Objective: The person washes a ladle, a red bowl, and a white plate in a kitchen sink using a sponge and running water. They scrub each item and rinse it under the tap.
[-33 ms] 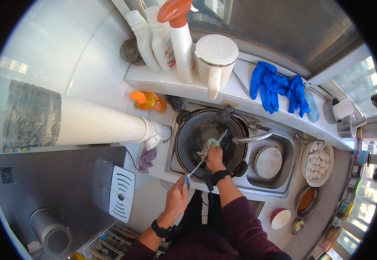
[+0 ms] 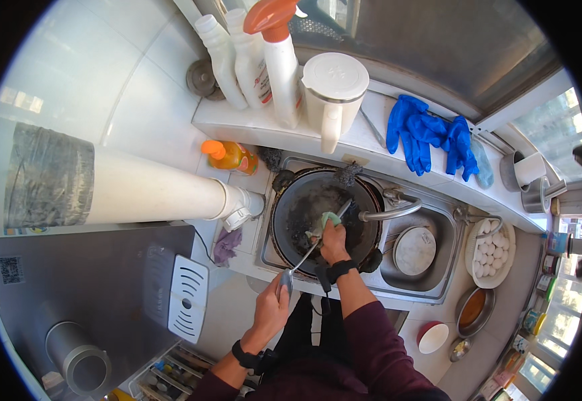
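Nothing appears to differ: the left hand [image 2: 272, 309] still grips the long utensil handle [image 2: 302, 259], the right hand [image 2: 334, 242] still presses a green cloth [image 2: 329, 220] into the dark wok [image 2: 324, 217] sitting in the sink [image 2: 438, 284]

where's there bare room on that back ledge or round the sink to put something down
Free: the ledge strip between the white jug and blue gloves. Crowded: the bottles at its left end, the wok filling the left basin with both hands, the plate under the tap.
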Available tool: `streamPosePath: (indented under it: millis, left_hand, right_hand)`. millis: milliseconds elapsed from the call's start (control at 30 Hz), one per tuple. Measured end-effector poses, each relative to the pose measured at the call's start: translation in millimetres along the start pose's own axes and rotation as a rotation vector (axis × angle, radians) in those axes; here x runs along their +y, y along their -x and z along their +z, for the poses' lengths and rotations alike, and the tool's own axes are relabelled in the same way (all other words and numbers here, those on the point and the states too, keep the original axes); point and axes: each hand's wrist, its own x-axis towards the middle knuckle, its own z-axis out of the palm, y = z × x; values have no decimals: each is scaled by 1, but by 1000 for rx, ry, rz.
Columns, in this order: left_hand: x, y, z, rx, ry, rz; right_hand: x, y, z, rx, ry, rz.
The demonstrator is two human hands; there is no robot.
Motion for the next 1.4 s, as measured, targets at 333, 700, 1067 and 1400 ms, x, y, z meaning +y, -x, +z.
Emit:
streamPosePath:
  millis: [333, 700, 1067, 1400]
  left_hand:
    - [-8, 38, -52, -48, 316, -350]
    - [-15, -7, 6, -119, 599, -359]
    - [-26, -20, 16, -54, 52, -14]
    - [6, 47, -27, -93, 52, -164]
  right_hand:
    - [-46, -48, -34, 199, 432, -69]
    - [13, 26, 8, 222, 473, -340]
    - [6, 87, 20, -51, 569, -304]
    - [-48, -28, -12, 152, 114, -37]
